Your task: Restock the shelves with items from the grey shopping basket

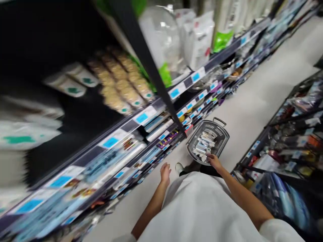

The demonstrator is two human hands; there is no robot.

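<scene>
My right hand (pixel 214 162) is at the near edge of a grey shopping basket (pixel 223 145), its fingers bent together. What they hold, if anything, is blurred. Several white and silvery packs (pixel 202 145) lie in a heap inside the basket, close to those fingertips. At the basket's far end a loop handle (pixel 220 121) sticks out. My left hand (pixel 165 173) hangs in the air over the aisle, left of the basket, near the lower shelves. Its fingers are loosely bent and apart, with nothing in them.
Long shelves (pixel 186 85) with blue and white price tags run along the left side, holding bagged goods and flat blue packs (pixel 101 161). Another shelf unit (pixel 287 148) with packaged goods borders the right. Between them runs a pale floor (pixel 254 107). My shoe (pixel 179 168) shows beside the basket.
</scene>
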